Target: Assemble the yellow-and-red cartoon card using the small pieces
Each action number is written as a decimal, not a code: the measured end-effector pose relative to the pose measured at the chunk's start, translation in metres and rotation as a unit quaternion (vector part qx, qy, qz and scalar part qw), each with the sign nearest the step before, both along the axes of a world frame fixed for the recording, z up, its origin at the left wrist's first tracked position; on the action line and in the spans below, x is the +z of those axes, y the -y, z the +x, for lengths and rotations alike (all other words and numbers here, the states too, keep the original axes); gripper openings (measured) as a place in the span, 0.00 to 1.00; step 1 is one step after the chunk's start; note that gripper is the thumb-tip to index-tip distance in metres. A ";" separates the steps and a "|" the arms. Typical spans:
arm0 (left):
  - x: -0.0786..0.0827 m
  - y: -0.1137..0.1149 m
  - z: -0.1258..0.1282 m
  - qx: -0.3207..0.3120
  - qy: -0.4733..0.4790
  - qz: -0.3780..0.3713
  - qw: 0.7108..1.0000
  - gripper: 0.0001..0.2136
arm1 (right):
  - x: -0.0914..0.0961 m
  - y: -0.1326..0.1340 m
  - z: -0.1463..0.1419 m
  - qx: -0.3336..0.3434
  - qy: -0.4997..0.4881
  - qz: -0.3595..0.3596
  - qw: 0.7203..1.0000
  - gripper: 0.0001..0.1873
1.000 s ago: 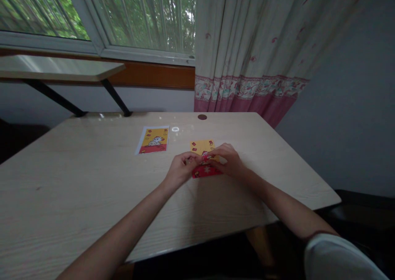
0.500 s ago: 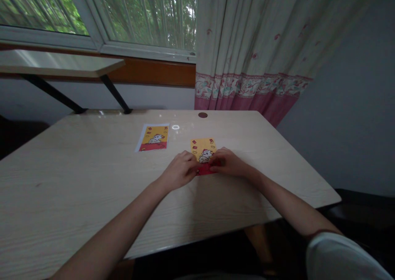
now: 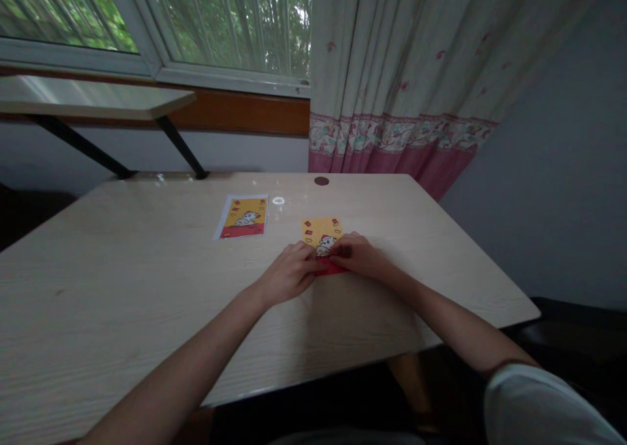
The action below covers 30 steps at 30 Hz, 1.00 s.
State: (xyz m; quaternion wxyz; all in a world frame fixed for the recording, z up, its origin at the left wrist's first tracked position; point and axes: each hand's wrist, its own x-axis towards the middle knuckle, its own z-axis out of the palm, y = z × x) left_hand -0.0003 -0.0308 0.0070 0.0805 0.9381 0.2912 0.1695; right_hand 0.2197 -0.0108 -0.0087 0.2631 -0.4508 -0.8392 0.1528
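A small yellow-and-red picture card (image 3: 323,226) with a white cartoon animal in a red hat lies flat on the table, in front of me. My left hand (image 3: 292,270) rests at its lower left, index finger stretched across the red band and the other fingers loosely bent. From the right, my right hand (image 3: 361,255) reaches over the card's lower right. Its thumb and fingertips come together above the red part; anything between them is too small to make out. Both hands cover part of the lower picture.
Left of the hands lies a similar picture on a white sheet (image 3: 243,217). The pale wooden table (image 3: 161,268) has a round brown disc (image 3: 321,181) near its back edge. A raised shelf (image 3: 98,98) on black supports stands at back left, and a curtain (image 3: 392,72) hangs behind.
My left index finger has slid further right over the red band. My right fingers have shifted slightly left on the card. The view has moved a little.
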 end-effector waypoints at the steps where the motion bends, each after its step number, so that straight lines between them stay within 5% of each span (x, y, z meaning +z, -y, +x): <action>1: 0.001 0.000 0.001 0.001 -0.003 0.002 1.000 0.14 | 0.000 0.000 -0.001 -0.006 0.001 -0.001 1.000 0.04; 12: 0.006 -0.004 -0.006 0.019 0.023 -0.021 0.999 0.15 | 0.006 -0.009 0.013 0.008 -0.027 -0.010 1.000 0.09; 16: 0.000 -0.019 -0.023 0.088 0.033 0.002 0.996 0.15 | 0.009 -0.023 0.038 0.000 0.054 -0.007 0.998 0.21; 20: -0.007 -0.026 -0.033 0.114 -0.003 0.003 0.993 0.25 | 0.009 -0.024 0.048 0.003 0.131 -0.044 0.990 0.34; 30: -0.010 -0.023 -0.030 0.136 -0.071 0.017 0.988 0.28 | 0.012 -0.019 0.040 -0.007 0.153 -0.063 0.986 0.36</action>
